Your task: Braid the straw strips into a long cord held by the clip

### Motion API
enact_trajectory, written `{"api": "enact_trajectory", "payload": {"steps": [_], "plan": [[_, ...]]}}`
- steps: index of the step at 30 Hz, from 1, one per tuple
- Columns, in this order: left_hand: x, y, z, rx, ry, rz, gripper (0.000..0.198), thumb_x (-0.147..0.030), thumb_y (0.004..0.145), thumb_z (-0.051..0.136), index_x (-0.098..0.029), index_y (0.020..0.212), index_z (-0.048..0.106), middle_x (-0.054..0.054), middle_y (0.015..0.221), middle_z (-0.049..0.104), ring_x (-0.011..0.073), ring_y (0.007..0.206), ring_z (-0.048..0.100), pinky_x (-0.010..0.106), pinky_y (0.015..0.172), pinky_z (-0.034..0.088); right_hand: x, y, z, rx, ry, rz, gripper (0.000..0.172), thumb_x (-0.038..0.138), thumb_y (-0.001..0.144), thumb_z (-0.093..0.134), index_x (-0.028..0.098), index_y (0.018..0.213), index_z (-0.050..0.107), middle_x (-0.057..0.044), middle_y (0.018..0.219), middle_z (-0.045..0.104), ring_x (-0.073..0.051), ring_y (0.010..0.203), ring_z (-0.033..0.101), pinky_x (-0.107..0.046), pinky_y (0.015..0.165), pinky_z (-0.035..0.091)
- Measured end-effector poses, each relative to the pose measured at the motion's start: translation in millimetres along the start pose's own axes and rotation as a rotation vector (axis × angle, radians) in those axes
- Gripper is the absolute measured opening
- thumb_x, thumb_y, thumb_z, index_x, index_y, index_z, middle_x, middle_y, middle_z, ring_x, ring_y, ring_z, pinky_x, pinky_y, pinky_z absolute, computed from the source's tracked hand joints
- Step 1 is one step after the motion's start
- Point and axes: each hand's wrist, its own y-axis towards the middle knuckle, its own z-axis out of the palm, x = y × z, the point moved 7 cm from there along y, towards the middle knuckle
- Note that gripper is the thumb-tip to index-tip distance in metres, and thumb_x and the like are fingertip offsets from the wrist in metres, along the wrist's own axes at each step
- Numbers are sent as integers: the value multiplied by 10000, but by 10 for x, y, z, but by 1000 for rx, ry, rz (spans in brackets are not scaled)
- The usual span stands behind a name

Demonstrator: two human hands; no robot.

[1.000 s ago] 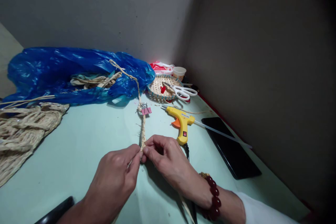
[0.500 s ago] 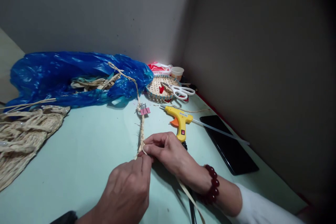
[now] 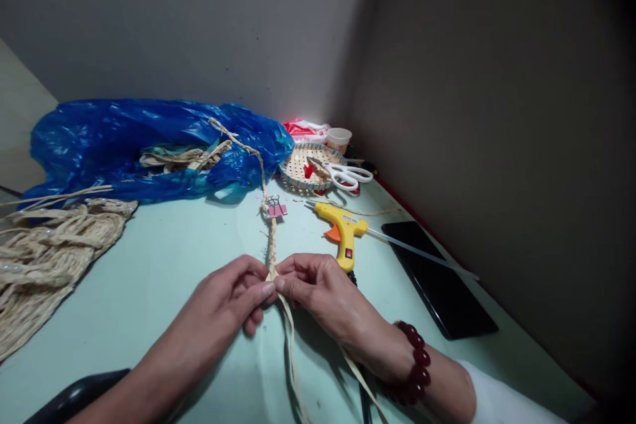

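Note:
A pale straw-coloured braid (image 3: 273,238) runs from the blue bag down to my hands. A pink binder clip (image 3: 277,210) grips it partway along. At the braid's near end, my left hand (image 3: 228,298) pinches the strands between thumb and forefinger. My right hand (image 3: 318,288), with a dark red bead bracelet on the wrist, pinches them from the other side, the fingertips almost meeting. One loose strand (image 3: 292,351) hangs from between the hands toward me. Another strand (image 3: 360,381) trails below my right hand. The exact grip on each strand is hidden by my fingers.
Beyond my right hand lie a yellow glue gun (image 3: 342,222) and a black phone (image 3: 437,278). White-handled scissors (image 3: 348,175) rest on a woven basket (image 3: 293,175) near a paper cup (image 3: 339,139). At left are a blue plastic bag (image 3: 99,139) and a woven straw piece (image 3: 59,258).
My left hand has turned from knuckles-up to a thumb-and-finger pinch and moved up beside the braid's end. A loose strand now hangs between the hands. My right hand stays nearly in place.

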Motion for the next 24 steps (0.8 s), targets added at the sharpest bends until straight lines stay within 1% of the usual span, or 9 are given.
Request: {"api": "enact_trajectory", "payload": {"steps": [2, 4, 5, 8, 11, 14, 17, 21, 24], "plan": [[102, 71, 132, 139, -247, -133, 261, -447, 837, 514, -195, 773, 498, -75, 554, 446, 60, 398, 326, 193, 391, 236, 67, -24, -17, -11, -193, -76, 137, 221, 848, 559, 138, 815, 662, -6, 690, 628, -102, 608, 491, -215, 577, 337], [174, 105, 187, 153, -369, -181, 273, -449, 822, 545, -185, 769, 500, -82, 583, 428, 37, 405, 199, 191, 383, 114, 173, -74, -6, -20, -429, -162, 173, 186, 883, 508, 157, 827, 668, -14, 741, 654, -118, 671, 525, -232, 636, 357], [208, 111, 197, 141, -398, -191, 270, -443, 811, 569, -182, 775, 509, -80, 598, 430, 38, 423, 188, 191, 391, 98, 221, -102, 9, -22, -544, -192, 188, 168, 897, 484, 163, 838, 663, -19, 759, 662, -124, 690, 535, -240, 658, 359], [273, 104, 187, 99, -365, -186, 256, -420, 799, 596, -181, 746, 519, -76, 602, 393, 61, 492, 260, 178, 437, 183, 282, -168, 55, -27, -831, -202, 195, 164, 919, 449, 161, 818, 615, -26, 711, 646, -122, 608, 496, -249, 605, 330], [225, 98, 128, 41, -160, -92, 289, -431, 811, 562, -185, 676, 490, -52, 633, 416, 104, 594, 375, 218, 545, 311, 288, -190, 77, -48, -1010, -214, 222, 217, 926, 442, 167, 739, 551, -17, 621, 588, -109, 510, 396, -255, 525, 262], [155, 82, 72, -32, 67, -35, 328, -459, 841, 478, -202, 638, 457, -39, 631, 431, 140, 625, 411, 263, 574, 321, 303, -189, 76, -78, -1067, -250, 241, 248, 921, 445, 169, 705, 519, -10, 601, 561, -100, 493, 357, -260, 512, 228], [95, 61, 71, -64, 186, 2, 327, -443, 852, 426, -211, 623, 453, -37, 611, 444, 155, 621, 433, 274, 572, 316, 287, -177, 36, -103, -991, -193, 238, 246, 909, 459, 169, 697, 534, 3, 570, 549, -97, 494, 385, -255, 508, 220], [51, 41, 91, -101, 209, 4, 318, -422, 834, 404, -212, 601, 459, -30, 594, 471, 164, 617, 455, 272, 576, 331, 236, -192, 31, -135, -849, -113, 244, 237, 904, 455, 170, 694, 560, -1, 594, 588, -100, 528, 454, -243, 508, 227], [39, 41, 104, -97, 134, -20, 306, -421, 808, 417, -209, 595, 473, -24, 588, 488, 167, 618, 464, 269, 577, 346, 197, -222, 104, -135, -867, -128, 250, 240, 930, 416, 172, 732, 554, -12, 623, 604, -105, 523, 460, -249, 502, 224]]}}
